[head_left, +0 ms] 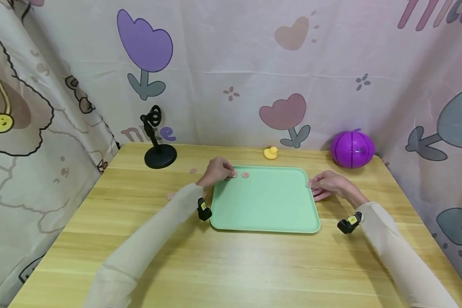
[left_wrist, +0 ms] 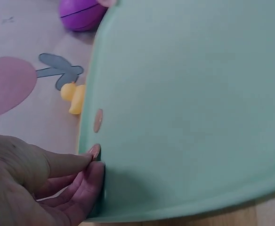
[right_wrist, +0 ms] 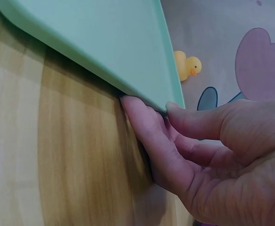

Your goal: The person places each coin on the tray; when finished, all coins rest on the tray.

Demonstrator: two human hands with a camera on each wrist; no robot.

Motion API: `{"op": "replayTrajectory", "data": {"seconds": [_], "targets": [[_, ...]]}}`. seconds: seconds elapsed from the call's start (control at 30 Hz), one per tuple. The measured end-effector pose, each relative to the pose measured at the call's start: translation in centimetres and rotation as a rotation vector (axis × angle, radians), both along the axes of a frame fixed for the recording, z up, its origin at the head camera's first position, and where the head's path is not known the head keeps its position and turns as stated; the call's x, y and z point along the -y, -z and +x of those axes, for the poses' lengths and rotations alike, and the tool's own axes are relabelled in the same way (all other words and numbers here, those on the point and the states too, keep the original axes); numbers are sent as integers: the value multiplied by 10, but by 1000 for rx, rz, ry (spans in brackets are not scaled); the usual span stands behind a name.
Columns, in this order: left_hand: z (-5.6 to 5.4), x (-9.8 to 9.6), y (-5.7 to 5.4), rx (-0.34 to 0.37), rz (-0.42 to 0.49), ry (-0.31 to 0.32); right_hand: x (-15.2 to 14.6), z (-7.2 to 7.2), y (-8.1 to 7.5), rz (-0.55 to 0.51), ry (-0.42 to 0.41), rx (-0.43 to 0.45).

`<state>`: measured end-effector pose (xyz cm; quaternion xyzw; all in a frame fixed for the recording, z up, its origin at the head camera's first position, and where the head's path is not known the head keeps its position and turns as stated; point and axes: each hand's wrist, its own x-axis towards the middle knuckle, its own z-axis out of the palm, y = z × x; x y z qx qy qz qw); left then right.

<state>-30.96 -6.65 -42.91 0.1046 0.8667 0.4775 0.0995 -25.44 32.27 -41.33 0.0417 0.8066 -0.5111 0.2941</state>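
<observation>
A green tray [head_left: 265, 201] lies on the wooden table. My left hand [head_left: 217, 171] is over its back-left corner and pinches a small copper-coloured coin [left_wrist: 95, 150] between thumb and fingers, close to the tray surface. Just beyond it, a second coin [head_left: 245, 175] lies flat on the tray along the back edge. At the right side, near the back corner, my right hand [head_left: 328, 185] holds the tray's rim, thumb on the edge and fingers against the outer side and underside. Some of those fingertips are hidden by the tray.
More coins lie on the table left of the tray, one [head_left: 193, 170] towards the back and another [head_left: 171, 196] beside the left sleeve. Behind the tray sits a yellow rubber duck [head_left: 270, 153]. A black stand [head_left: 160, 156] is back left, a purple ball [head_left: 353, 149] back right.
</observation>
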Motion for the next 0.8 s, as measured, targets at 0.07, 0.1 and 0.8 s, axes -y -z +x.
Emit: {"op": "replayTrajectory", "data": {"seconds": [0.07,0.1,0.8], "targets": [[1,1,1,-36,-38,16,2,-1,0,2,-7,3],[1,2,1,-45,-44,22,2,-2,0,2,-10,7],[3,4,-2,-82,-91,19,2,-1,0,19,-18,-4]]}}
